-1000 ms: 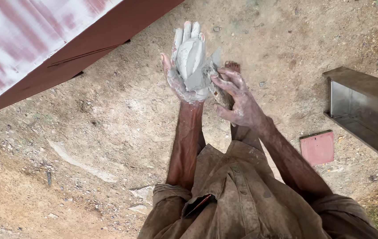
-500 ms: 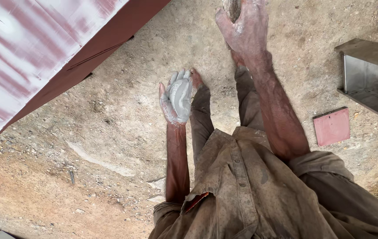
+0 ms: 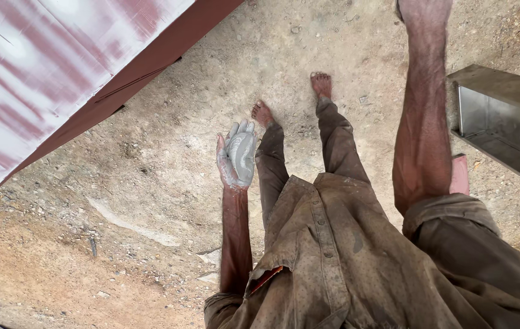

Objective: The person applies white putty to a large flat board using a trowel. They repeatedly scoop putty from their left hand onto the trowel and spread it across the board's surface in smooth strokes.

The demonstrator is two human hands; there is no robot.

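Note:
My left hand [image 3: 237, 157] is held out palm up at waist height over the dirt ground [image 3: 150, 183]. Its fingers lie together and slightly cupped, and a layer of wet grey paste [image 3: 243, 152] covers the palm and fingers. My right arm [image 3: 423, 122] reaches straight up the picture, smeared with dirt. Only the heel of my right hand [image 3: 423, 7] shows at the top edge; its fingers are cut off. My bare feet [image 3: 263, 113] stand just beyond the left hand.
A large metal panel [image 3: 59, 67], painted dark red with streaky white over it, lies at the upper left. An open grey metal box [image 3: 503, 122] sits at the right, with a flat red piece [image 3: 459, 173] beside it. Small stones dot the ground.
My hands were together, the right fingers touching the paste on the left palm. The right arm has since lifted out past the top edge, and the left hand has dropped lower.

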